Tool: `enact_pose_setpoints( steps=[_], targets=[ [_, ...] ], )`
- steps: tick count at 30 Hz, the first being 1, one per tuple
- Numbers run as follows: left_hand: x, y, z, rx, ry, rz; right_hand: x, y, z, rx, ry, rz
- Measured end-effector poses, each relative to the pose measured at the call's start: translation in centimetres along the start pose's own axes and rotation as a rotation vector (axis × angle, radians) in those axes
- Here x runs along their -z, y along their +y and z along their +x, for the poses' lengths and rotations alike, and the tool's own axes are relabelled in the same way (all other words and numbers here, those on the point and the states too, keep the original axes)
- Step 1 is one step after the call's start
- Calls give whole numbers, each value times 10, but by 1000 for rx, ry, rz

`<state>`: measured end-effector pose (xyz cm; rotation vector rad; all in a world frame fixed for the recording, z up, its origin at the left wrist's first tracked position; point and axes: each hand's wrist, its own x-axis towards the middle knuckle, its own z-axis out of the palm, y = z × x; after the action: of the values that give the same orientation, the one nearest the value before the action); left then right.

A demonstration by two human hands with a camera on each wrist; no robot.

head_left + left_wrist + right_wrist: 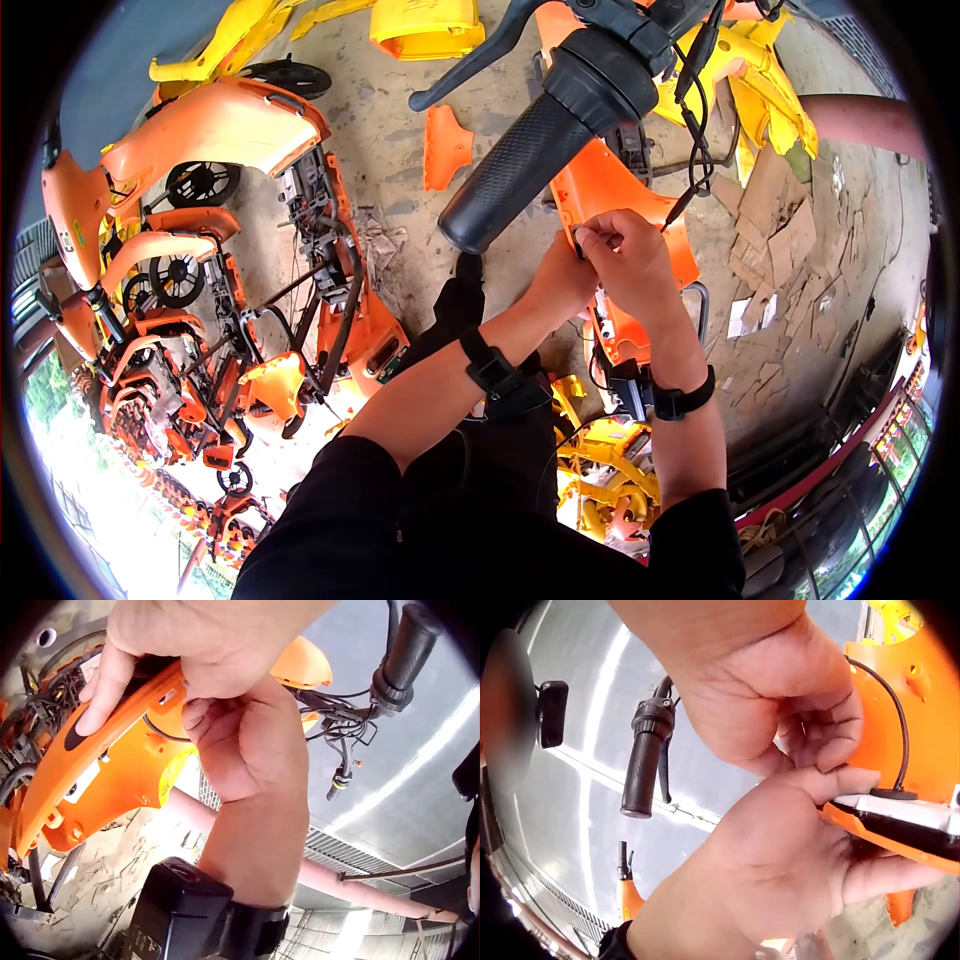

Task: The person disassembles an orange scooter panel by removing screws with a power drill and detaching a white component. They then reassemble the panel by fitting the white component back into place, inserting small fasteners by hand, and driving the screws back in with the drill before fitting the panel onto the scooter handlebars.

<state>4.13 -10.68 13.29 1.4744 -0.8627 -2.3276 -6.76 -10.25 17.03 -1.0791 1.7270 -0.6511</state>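
- Orange panel in front of the person, below the black handlebar grip; both hands meet at its edge.
- Left hand: closed over the panel edge, digits on both faces. Left wrist view puts the index finger along the outside, tip beside a dark oval.
- Right hand: fingers curled in, tips close against the left hand. Cannot tell what, if anything, they pinch; knuckles hide it.
- Black cable arcs along the panel and runs down to a round black disc, just beside a left fingertip. Its upper end passes out of sight behind the right hand.
- Step in hand looks like close fingertip work at the edge; likely wants the left hand as clamp, the right doing the fine part.
- Best to back the panel from behind while pressing; thin plastic probably flexes.
- Worth leaving slack in the cable: a tug could unseat the disc, and a loop could get trapped under the edge.
- Shifting the right knuckles aside would open the sightline.
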Motion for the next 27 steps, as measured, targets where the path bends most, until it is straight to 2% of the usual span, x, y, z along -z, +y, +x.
enact_pose_setpoints(
  steps=[5, 8, 13, 20, 26, 27],
  targets=[
    [-4, 4, -5, 97, 17, -35, -2, 2, 1, -27, -1, -38],
    [-4, -9, 0, -71, 2, -56, -1, 6, -1, -61, -16, -8],
    [-2, -16, 4, -109, -28, -37, -2, 12, -1, -48, -14, 24],
    [-5, -8, -5, 70, 38, -49, -4, 24, -2, -3, -22, 93],
    [-4, -14, -2, 38, 22, -76, 6, 28, -5, -131, -112, 239],
    [-4, -15, 0, 38, 19, -70, 9, 27, -9, -85, -90, 297]
  ],
)
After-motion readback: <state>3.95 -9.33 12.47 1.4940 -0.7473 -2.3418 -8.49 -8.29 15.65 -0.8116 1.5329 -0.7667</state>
